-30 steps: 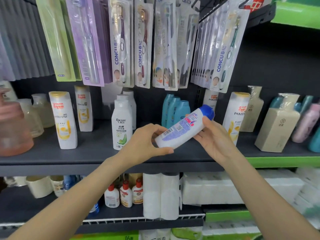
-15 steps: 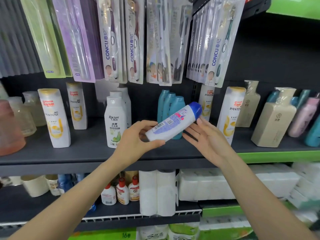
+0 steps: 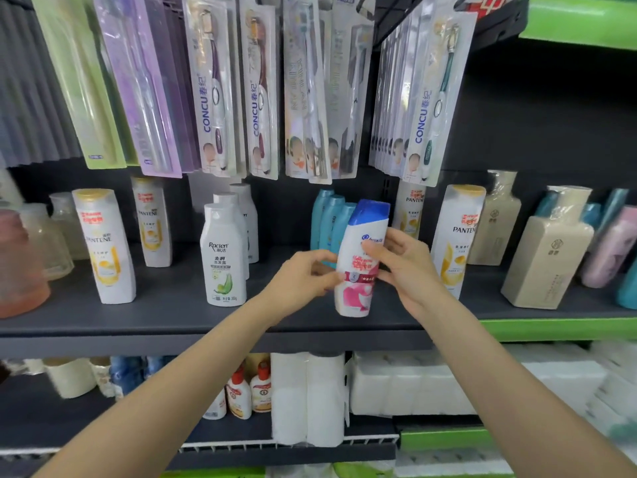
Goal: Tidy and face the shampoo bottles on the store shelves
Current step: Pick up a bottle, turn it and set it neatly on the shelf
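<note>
I see both forearms reaching up from the bottom corners toward the dark shelf point(image 3: 165, 315); the white shampoo bottle point(image 3: 358, 267) with the blue cap stands near upright at centre, label facing me, its base at the shelf's front edge (whether it touches I cannot tell); my left hand point(image 3: 300, 281) sits at its 9 o'clock, fingers curled in a pinching grip on the side; my right hand point(image 3: 403, 267) at 3 o'clock wraps its fingers across the label; teal bottles point(image 3: 327, 222) stand behind at 11 o'clock.
</note>
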